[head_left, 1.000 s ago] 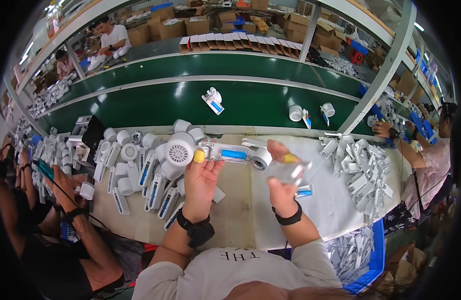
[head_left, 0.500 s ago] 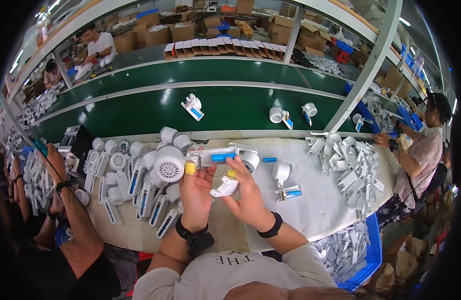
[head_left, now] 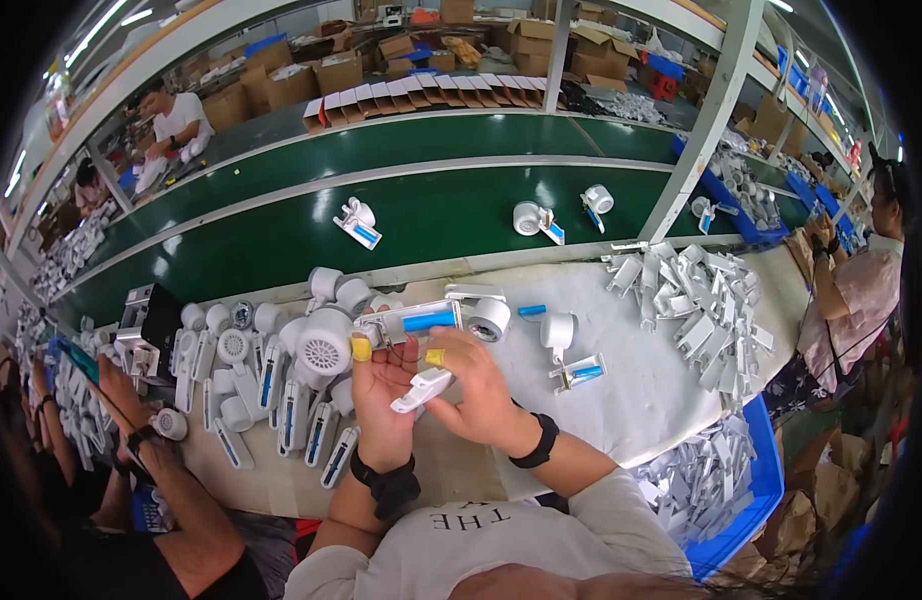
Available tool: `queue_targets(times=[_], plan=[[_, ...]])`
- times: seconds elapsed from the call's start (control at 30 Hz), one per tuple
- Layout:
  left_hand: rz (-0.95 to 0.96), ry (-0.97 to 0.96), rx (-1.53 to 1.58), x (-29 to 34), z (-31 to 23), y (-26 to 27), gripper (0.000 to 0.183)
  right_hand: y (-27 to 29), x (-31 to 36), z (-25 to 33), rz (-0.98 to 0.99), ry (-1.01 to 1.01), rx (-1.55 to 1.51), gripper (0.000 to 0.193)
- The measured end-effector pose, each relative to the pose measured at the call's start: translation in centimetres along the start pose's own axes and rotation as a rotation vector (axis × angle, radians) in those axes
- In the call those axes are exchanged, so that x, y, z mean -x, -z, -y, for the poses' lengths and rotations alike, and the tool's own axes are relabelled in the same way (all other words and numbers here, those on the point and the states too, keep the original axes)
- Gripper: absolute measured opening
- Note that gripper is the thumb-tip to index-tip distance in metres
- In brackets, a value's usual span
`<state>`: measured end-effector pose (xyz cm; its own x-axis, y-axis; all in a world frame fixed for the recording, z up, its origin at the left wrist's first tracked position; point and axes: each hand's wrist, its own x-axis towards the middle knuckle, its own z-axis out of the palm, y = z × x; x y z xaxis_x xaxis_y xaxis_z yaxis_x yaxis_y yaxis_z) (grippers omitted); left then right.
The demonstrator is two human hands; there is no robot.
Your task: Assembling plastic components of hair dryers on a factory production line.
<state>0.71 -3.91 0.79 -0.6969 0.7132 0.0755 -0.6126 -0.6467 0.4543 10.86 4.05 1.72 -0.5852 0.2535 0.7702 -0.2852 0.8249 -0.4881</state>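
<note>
My left hand holds a white handheld fan, its round grille head at the left. The fan's opened handle points right, and a blue cylindrical battery lies in it. Between the thumb and fingers of my right hand is a curved white plastic cover, below the handle. Right-hand fingertips also reach the handle near the battery. Yellow finger covers sit on a digit of each hand. Just beyond the handle's right end is another white fan head.
Several white fans crowd the table at left, beside a black box. Right of my hands lie a loose battery and an opened fan. White shells form a pile; a blue bin holds more. Green conveyor carries fans. Co-workers flank me.
My view has shifted a little, so the scene sits further left. The white cover in my right hand has lowered slightly and tilted. The person at right has raised their forearms.
</note>
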Motion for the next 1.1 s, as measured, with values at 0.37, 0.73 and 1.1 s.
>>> queue_targets(times=[0.37,0.73,1.1], plan=[[-0.009,-0.046,-0.061,0.0,0.2,0.0,0.04,1.3,1.1,1.2,0.109,0.096,-0.014,0.046],[0.108,-0.087,-0.028,0.0,1.5,1.1,0.044,6.1,-1.9,-0.2,0.233,0.049,0.424,0.058],[0.134,-0.121,-0.111,0.5,2.0,0.7,0.038,5.0,-2.4,0.6,0.253,0.015,0.458,0.057]])
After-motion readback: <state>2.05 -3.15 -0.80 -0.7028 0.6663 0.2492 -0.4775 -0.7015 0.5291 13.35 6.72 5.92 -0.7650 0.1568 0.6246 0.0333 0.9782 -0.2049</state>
